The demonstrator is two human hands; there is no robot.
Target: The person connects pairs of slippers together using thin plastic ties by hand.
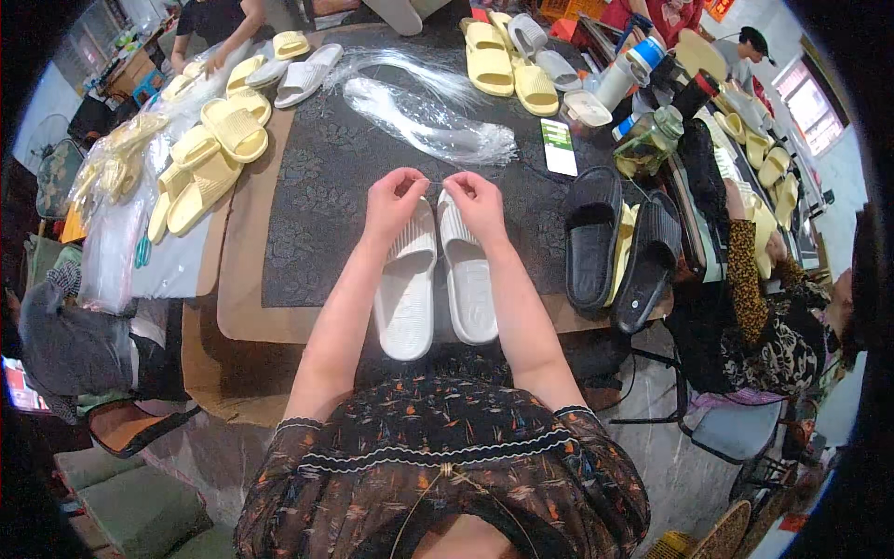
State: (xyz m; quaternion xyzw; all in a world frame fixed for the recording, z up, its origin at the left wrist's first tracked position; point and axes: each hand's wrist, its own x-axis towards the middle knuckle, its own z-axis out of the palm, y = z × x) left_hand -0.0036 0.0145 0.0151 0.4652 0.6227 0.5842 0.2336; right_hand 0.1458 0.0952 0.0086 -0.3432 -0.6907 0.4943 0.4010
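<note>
Head view: my left hand (395, 197) and right hand (475, 199) pinch a thin strand together above the white slippers' (438, 279) toes; soles run lengthwise toward me.

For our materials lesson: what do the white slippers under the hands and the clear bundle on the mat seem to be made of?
White slippers: probably moulded foam or soft plastic, matte, with ribbed straps. Clear bundle: looks like thin plastic strands or film, glossy and see-through. Mat: dark, faintly patterned; material unclear.
</note>
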